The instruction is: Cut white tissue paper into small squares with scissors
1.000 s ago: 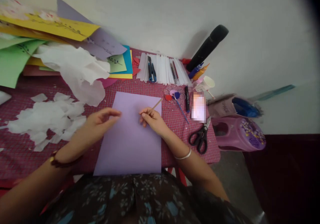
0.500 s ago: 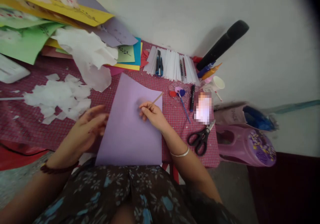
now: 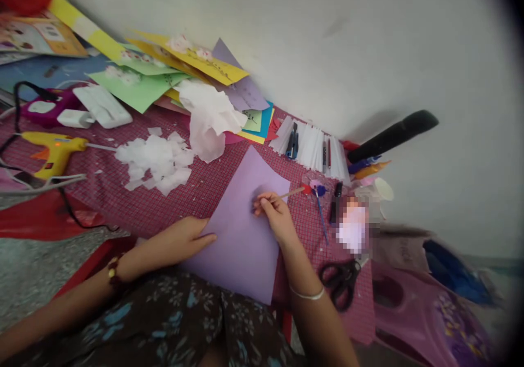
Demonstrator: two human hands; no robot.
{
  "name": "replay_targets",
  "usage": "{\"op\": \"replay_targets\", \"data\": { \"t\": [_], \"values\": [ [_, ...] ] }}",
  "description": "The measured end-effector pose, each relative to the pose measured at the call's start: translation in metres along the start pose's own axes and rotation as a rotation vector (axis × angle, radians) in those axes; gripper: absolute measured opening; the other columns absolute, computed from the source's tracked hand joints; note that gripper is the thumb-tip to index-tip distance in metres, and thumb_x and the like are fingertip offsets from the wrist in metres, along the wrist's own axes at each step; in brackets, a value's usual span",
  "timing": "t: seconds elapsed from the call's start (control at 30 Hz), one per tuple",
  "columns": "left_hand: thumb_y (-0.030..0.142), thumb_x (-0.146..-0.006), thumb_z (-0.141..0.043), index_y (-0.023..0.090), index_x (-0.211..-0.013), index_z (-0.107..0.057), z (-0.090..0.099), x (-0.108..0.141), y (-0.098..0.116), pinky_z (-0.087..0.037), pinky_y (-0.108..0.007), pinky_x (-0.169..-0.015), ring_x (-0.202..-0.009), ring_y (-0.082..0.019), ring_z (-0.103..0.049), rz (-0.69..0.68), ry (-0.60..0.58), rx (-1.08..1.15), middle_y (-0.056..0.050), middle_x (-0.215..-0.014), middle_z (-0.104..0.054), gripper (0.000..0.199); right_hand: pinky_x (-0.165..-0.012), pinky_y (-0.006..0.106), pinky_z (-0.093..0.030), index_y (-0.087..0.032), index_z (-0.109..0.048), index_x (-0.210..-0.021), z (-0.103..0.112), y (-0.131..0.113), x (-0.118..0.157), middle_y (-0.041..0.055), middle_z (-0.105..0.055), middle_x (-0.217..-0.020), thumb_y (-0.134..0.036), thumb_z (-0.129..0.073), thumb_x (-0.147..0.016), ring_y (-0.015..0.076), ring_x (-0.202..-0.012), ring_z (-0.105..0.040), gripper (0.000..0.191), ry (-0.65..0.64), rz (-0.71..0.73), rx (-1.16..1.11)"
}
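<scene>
A sheet of purple paper [image 3: 241, 247] lies slantwise in front of me, its lower edge against my patterned clothing. My left hand [image 3: 182, 241] holds its left edge, thumb on top and the fingertips partly hidden at the edge. Over the sheet's upper right part, my right hand [image 3: 273, 211] pinches a thin brown stick [image 3: 293, 191], whose rear end points to the right. The tip of the stick is hidden by the fingers and blurred, so whether it touches the paper I cannot tell. No mark shows on the sheet.
Left are white paper scraps [image 3: 158, 160], crumpled white tissue [image 3: 213, 116] and a yellow glue gun [image 3: 57, 151]. Decorated coloured papers [image 3: 139, 91] are piled behind. To the right are white glue sticks [image 3: 313, 146], a cutter [image 3: 292, 140], a thin blue brush [image 3: 321, 214], a black marker [image 3: 336, 202] and scissors [image 3: 344, 282].
My left hand has come onto the left edge of the purple paper. The view has swung left, bringing the glue gun into sight. My right hand still holds the stick, now tilted flatter.
</scene>
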State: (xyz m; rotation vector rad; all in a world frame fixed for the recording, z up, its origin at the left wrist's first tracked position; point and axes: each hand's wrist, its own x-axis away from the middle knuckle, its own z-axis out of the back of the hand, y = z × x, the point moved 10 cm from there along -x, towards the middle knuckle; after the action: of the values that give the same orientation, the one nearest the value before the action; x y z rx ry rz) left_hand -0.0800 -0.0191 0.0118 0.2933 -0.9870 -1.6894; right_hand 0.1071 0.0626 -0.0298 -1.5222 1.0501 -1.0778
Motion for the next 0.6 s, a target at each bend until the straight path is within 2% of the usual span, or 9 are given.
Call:
{"op": "replay_targets", "data": {
  "t": [0.07,0.13,0.2,0.27,0.37,0.5,0.6],
  "values": [
    [0.04,-0.09,-0.044,0.017,-0.074,-0.064,-0.001,-0.007,-0.006,-0.048,-0.028,-0.067,-0.071,-0.02,-0.065,0.017,0.026,-0.021,-0.004,-0.077,-0.072,0.034,-0.064,0.03,-0.056,-0.022,-0.064,-0.09,0.006,-0.002,0.001,0.0024,-0.068,-0.085,-0.055,-0.064,-0.084,0.0136,-0.064,-0.064,0.034,0.044,0.02,-0.031],
    [0.039,-0.09,-0.042,0.017,-0.077,-0.063,0.006,-0.016,-0.011,-0.049,-0.03,-0.069,-0.074,-0.022,-0.066,0.054,0.1,-0.048,-0.007,-0.081,-0.072,0.034,-0.065,0.031,-0.057,-0.022,-0.065,-0.095,0.017,-0.007,0.002,0.0046,-0.068,-0.091,-0.061,-0.056,-0.087,0.0157,-0.071,-0.065,0.041,0.112,0.064,-0.074],
    [0.039,-0.09,-0.042,0.016,-0.081,-0.063,0.013,-0.027,-0.013,-0.05,-0.031,-0.071,-0.078,-0.023,-0.068,0.068,0.136,-0.076,-0.009,-0.086,-0.073,0.032,-0.062,0.029,-0.056,-0.022,-0.067,-0.094,0.031,-0.015,0.005,0.0029,-0.065,-0.082,-0.062,-0.052,-0.09,0.0152,-0.068,-0.062,0.043,0.192,0.127,-0.089],
    [0.038,-0.091,-0.043,0.016,-0.083,-0.063,0.016,-0.037,-0.012,-0.05,-0.031,-0.072,-0.082,-0.024,-0.068,0.071,0.127,-0.131,-0.011,-0.091,-0.074,0.031,-0.057,0.026,-0.052,-0.022,-0.068,-0.089,0.04,-0.023,0.009,-0.0021,-0.055,-0.066,-0.06,-0.051,-0.092,0.0122,-0.057,-0.054,0.042,0.231,0.169,-0.076],
    [0.04,-0.092,-0.046,0.017,-0.086,-0.063,0.018,-0.049,-0.01,-0.05,-0.033,-0.072,-0.085,-0.027,-0.069,0.085,0.126,-0.324,-0.012,-0.093,-0.074,0.03,-0.053,0.025,-0.048,-0.022,-0.068,-0.086,0.043,-0.028,0.011,-0.007,-0.043,-0.052,-0.057,-0.051,-0.093,0.0099,-0.046,-0.042,0.04,0.221,0.172,-0.079],
    [0.042,-0.091,-0.053,0.016,-0.095,-0.064,0.017,-0.058,-0.003,-0.049,-0.036,-0.07,-0.086,-0.031,-0.07,0.094,0.133,-0.538,-0.015,-0.093,-0.074,0.028,-0.052,0.024,-0.047,-0.021,-0.068,-0.087,0.039,-0.02,0.008,-0.0054,-0.051,-0.054,-0.061,-0.053,-0.09,0.0096,-0.046,-0.045,0.043,0.205,0.108,-0.069],
    [0.046,-0.089,-0.057,0.015,-0.097,-0.062,0.032,-0.061,0.001,-0.049,-0.038,-0.07,-0.082,-0.033,-0.069,0.081,0.226,-0.489,-0.015,-0.091,-0.073,0.033,-0.051,0.024,-0.045,-0.02,-0.068,-0.086,0.033,-0.012,0.005,-0.0035,-0.055,-0.057,-0.063,-0.056,-0.088,0.0101,-0.048,-0.049,0.045,0.157,0.066,-0.034]
  ]
}}
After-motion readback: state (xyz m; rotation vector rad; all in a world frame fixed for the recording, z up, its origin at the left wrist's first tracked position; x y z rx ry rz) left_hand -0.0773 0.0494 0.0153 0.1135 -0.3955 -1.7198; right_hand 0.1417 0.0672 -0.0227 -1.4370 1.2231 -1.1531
